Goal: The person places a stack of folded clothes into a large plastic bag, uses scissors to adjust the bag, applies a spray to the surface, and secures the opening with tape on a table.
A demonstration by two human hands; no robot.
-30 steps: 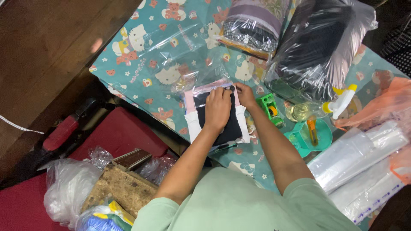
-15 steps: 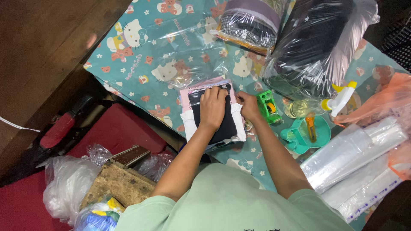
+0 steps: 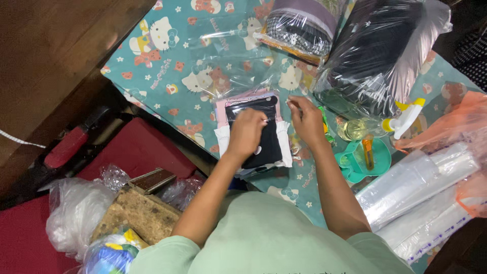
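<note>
A packing step is looking half done: the left hand is lying curled, knuckles up, on the black folded garment, pinning it to the patterned tablecloth; the garment is sitting on white and pink layers, its top end glossy as if under clear film; the right hand is hovering just beside it, fingertips pinched, though I cannot tell on what; judging by this, the next move is calling for steady pressure and careful alignment.

Our left hand curls palm-down at twelve o'clock; our right hand hovers at one o'clock, fingertips pinched.
</note>
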